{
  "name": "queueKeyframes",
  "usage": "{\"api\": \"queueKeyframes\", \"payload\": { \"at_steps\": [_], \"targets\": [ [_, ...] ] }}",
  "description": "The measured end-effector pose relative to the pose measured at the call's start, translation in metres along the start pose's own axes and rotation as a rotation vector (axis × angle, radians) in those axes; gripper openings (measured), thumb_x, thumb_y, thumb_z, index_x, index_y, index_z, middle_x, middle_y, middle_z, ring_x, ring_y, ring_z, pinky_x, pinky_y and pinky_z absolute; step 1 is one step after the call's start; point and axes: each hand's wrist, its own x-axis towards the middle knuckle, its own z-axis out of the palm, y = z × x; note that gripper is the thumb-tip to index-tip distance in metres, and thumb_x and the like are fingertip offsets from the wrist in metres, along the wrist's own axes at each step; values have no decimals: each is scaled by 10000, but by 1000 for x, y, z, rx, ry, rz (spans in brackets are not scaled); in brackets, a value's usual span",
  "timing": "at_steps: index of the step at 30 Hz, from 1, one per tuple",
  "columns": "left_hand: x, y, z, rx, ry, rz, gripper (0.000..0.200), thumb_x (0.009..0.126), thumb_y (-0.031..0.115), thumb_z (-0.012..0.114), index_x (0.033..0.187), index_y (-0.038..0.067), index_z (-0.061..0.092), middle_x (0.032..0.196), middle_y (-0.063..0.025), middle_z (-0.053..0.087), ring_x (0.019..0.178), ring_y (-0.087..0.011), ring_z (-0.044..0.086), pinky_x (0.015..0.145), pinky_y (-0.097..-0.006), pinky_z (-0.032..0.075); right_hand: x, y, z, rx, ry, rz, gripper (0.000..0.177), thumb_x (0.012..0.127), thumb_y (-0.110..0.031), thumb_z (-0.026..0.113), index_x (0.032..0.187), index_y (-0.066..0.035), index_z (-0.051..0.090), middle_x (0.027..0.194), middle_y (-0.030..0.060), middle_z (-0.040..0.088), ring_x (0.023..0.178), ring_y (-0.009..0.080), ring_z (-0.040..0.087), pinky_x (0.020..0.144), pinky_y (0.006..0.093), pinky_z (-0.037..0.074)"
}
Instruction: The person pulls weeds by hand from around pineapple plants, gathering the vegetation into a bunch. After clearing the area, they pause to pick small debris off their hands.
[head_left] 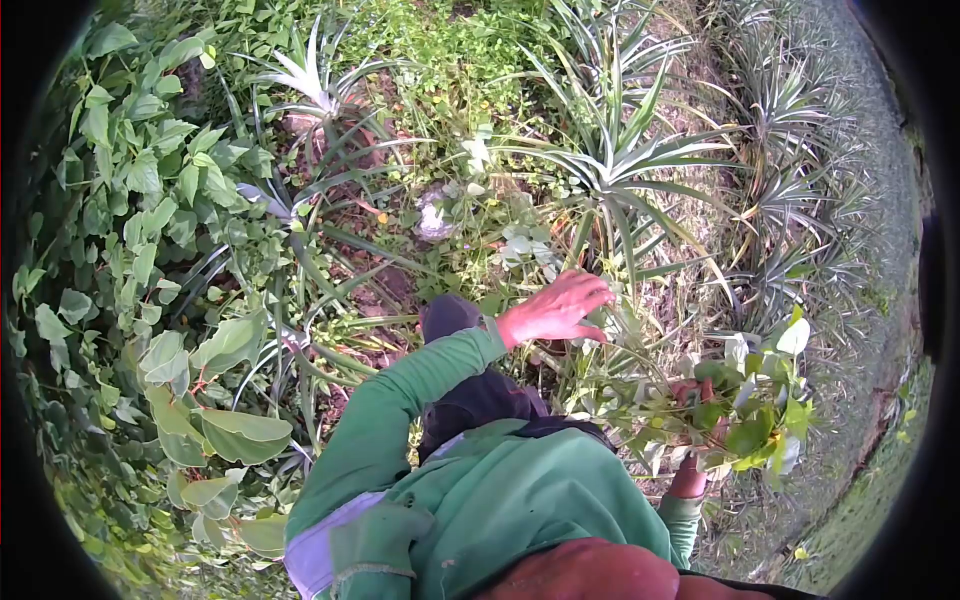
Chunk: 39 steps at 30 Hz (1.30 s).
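Note:
My left hand (558,308) reaches over the weeds in front of me, its fingers stretched to the right and the thumb apart, with nothing visible between them. Just right of it, thin stems trail down to a bunch of leafy weeds (752,430). My right hand (703,398) is closed around that bunch at my right side, partly covered by leaves. A spiky pineapple plant (612,172) stands just beyond my left hand.
More pineapple plants grow at the upper left (318,95) and along the right (785,110). Dense broad-leaved growth (150,170) covers the left side. A pale stone-like lump (434,216) lies ahead on the ground. My dark-trousered leg (480,395) is below my left forearm.

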Motion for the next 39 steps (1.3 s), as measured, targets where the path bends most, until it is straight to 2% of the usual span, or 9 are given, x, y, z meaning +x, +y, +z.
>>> {"api": "queueKeyframes", "payload": {
  "at_steps": [1,4,9,15,20,24,26,30,39],
  "targets": [
    [0,-4,3,51,5,42,673,838,533,750,1312,82,586,1195,-108,614,1164,-269,588,1029,-443,420,-26,-18,-13,-163,591,-86,512,1094,-413,453,878,6,655,773,116,630,679,252,599,827,424,515],
    [7,5,26,10,-186,-13,560,875,465,741,1258,77,614,1080,-92,653,1062,-268,623,977,-432,435,-57,-85,41,17,-132,-130,510,1074,-453,476,757,-75,604,673,89,566,648,203,518,724,381,461],
    [8,27,83,-118,-224,-81,240,928,259,707,974,35,635,771,-135,660,664,-303,666,628,-433,547,-78,-112,56,260,901,50,397,1013,-457,620,856,-95,662,698,33,617,646,194,559,765,337,504],
    [3,60,180,-725,-88,45,414,1002,232,607,1366,40,567,1127,-88,652,1061,-213,639,932,-310,507,-83,-50,58,-753,-209,-422,582,1026,-439,576,1454,-46,542,1442,89,529,1064,180,607,963,334,521],
    [13,91,177,-346,-58,397,469,1043,243,532,1479,95,444,1377,-72,556,1294,-204,538,1107,-330,431,-18,35,-31,-527,12,-263,548,1039,-434,541,1439,-60,557,1416,74,549,1041,182,609,970,330,513],
    [51,108,125,-423,-267,-1,452,969,67,602,1407,62,490,1382,-148,574,1299,-227,556,1068,-374,482,45,98,-86,-699,20,-312,525,1049,-430,513,1428,-71,568,1395,61,565,1023,184,611,976,327,507],
    [57,88,132,-478,235,179,456,964,89,636,1388,70,469,1235,-171,587,1181,-355,599,1026,-426,483,63,130,-186,-1375,80,-310,646,928,-216,738,1483,-53,450,1394,78,565,1194,212,578,1032,364,465],
    [72,113,38,-963,-84,-356,316,930,130,722,1208,73,582,1119,-100,593,1022,-250,622,949,-379,501,7,96,-109,-693,174,-114,574,956,-254,688,1451,-52,478,1340,87,588,1159,220,593,1004,369,482],
    [12,49,81,-612,-49,-244,588,888,360,795,1318,45,545,1099,-100,621,1055,-236,632,965,-393,508,-215,-24,-70,62,874,-121,474,1012,-333,588,1388,-51,533,1235,105,633,1091,235,621,951,380,515]
  ]
}}
